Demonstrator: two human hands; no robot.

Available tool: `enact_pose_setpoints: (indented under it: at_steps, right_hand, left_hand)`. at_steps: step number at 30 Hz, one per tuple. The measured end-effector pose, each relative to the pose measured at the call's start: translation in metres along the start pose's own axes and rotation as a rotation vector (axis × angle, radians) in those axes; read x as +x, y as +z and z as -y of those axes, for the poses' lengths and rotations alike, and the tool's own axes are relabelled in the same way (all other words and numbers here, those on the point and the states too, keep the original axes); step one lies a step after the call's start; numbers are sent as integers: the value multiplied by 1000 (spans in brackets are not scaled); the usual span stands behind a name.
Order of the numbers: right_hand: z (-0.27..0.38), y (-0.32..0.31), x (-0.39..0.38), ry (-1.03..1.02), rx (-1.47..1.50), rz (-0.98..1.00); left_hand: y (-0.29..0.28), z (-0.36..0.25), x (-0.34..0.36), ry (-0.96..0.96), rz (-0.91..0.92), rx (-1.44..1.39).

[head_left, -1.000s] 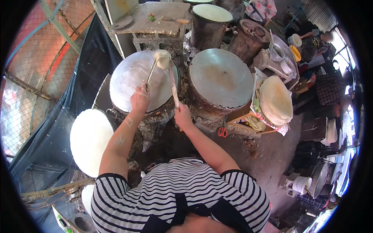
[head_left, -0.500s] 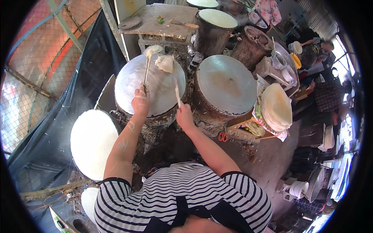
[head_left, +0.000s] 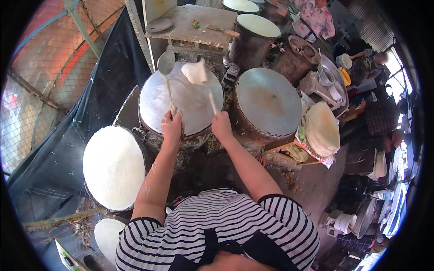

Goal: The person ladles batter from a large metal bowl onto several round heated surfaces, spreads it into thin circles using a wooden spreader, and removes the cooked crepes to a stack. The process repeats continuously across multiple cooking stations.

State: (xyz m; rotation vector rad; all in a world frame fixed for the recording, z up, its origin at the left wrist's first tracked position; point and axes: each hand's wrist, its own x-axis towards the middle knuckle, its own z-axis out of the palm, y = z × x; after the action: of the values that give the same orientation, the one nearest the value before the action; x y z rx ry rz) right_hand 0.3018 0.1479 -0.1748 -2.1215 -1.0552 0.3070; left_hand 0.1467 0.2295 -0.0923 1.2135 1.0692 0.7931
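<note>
My left hand [head_left: 172, 127] is closed around the handle of a ladle [head_left: 166, 63], its bowl held over the far left rim of a round metal griddle [head_left: 178, 101]. Closed as well, my right hand [head_left: 221, 123] grips the thin handle of a paddle [head_left: 194, 72] whose broad head is pale and looks coated with batter. The paddle head hovers above the griddle's far side, a little right of the ladle bowl. Whitish smears streak my left forearm. Both hands are near the griddle's front edge.
A second round griddle [head_left: 267, 101] stands to the right, beside a stack of thin flatbreads [head_left: 322, 128]. At left is a griddle covered in white batter [head_left: 114, 167], near black sheeting [head_left: 86, 113]. A block table [head_left: 194, 22] stands behind. Other people are at far right.
The ladle has tipped, its bowl moving left so that its inside shows. The paddle head has shifted slightly right and up. Both hands have moved right in the picture.
</note>
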Motion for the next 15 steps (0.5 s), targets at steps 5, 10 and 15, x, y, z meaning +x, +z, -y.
enact_pose_setpoints:
  at_steps: [5, 10, 15]
  right_hand:
    - [5, 33, 10, -41, -8, 8]
    - [13, 10, 21, -68, -42, 45]
    - [13, 27, 30, -17, -89, 41]
  left_hand:
    - [-3, 8, -17, -103, 35, -251]
    - [-19, 12, -24, -90, 37, -381]
    - [-20, 13, -30, -123, 38, -388]
